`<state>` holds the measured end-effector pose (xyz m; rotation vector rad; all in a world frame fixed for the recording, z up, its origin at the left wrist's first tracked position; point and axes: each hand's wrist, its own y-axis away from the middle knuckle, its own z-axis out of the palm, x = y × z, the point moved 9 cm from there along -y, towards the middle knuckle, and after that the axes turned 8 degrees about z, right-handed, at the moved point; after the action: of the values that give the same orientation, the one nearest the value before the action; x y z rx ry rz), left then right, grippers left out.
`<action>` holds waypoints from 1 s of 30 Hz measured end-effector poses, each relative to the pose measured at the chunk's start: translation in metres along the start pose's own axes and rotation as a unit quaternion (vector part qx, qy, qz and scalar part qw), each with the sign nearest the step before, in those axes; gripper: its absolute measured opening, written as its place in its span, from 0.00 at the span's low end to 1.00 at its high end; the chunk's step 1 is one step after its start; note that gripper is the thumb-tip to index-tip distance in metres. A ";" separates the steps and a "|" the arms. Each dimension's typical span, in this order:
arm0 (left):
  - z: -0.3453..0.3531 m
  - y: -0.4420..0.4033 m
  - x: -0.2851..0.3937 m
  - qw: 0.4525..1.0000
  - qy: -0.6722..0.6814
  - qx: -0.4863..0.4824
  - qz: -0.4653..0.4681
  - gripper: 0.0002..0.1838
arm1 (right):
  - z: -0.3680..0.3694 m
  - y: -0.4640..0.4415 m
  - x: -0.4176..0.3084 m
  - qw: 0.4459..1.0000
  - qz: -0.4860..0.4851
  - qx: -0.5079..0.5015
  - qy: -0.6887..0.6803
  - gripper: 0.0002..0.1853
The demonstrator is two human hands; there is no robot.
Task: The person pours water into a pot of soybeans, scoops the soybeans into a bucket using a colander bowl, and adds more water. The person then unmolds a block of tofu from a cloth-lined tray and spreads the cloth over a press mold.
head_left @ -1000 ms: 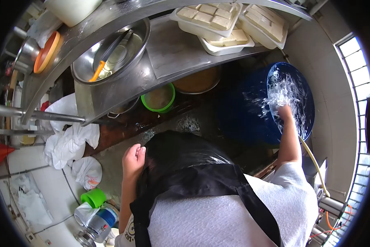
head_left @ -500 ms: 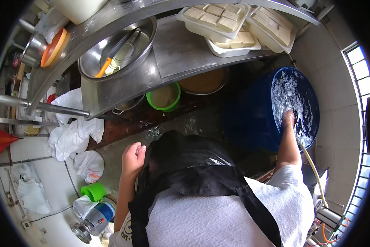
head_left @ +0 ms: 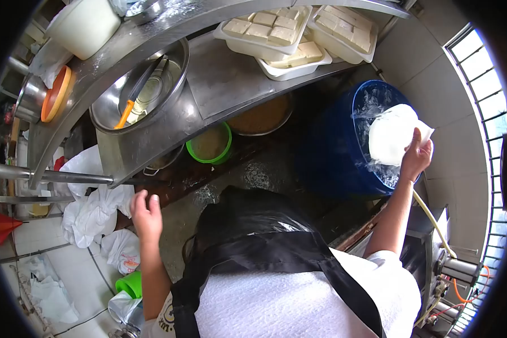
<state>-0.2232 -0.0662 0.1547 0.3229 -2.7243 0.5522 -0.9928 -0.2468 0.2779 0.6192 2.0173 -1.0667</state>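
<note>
The right hand (head_left: 417,156) has risen from inside the blue barrel (head_left: 328,149). Left of that barrel come one round steel bowl (head_left: 173,70); the left hand (head_left: 147,217), its grip loose and empty; a sleeve (head_left: 164,316) with blurred lettering; one green tub (head_left: 229,145); three white trays (head_left: 263,52) of square blocks (head_left: 281,35). Over the barrel, the right hand's grip clasps one smooth, rounded white thing (head_left: 391,134).

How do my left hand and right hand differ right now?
The left hand shows nothing in it, while the right hand grips a white object. The left hand is loosely open; the right hand is closed. The right hand is by the blue barrel's mouth, the left hand well away. Both are bare.
</note>
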 end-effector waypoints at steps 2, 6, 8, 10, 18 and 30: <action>-0.016 -0.011 -0.045 0.998 -0.025 0.059 -0.020 0.24 | -0.016 0.009 -0.026 0.998 -0.005 -0.019 -0.055 0.18; -0.065 -0.039 -0.132 0.981 -0.033 0.180 -0.060 0.32 | -0.037 0.046 -0.075 0.990 -0.021 -0.052 -0.131 0.16; -0.090 -0.055 -0.168 0.974 -0.038 0.212 -0.068 0.35 | -0.039 0.074 -0.094 0.988 -0.018 -0.065 -0.141 0.15; -0.126 -0.066 -0.204 0.945 -0.050 0.305 -0.107 0.43 | -0.031 0.111 -0.109 0.980 0.004 -0.101 -0.174 0.13; -0.203 -0.170 -0.280 0.886 0.171 0.425 0.069 0.35 | 0.047 0.317 -0.163 0.947 0.040 -0.281 -0.150 0.13; -0.201 -0.177 -0.307 0.874 0.153 0.455 -0.075 0.33 | 0.205 0.571 -0.257 0.839 -0.142 -0.525 0.003 0.16</action>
<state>0.1656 -0.0956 0.2740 0.5941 -1.9389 1.6550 -0.3594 -0.1321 0.1377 -0.2716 2.3394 0.0276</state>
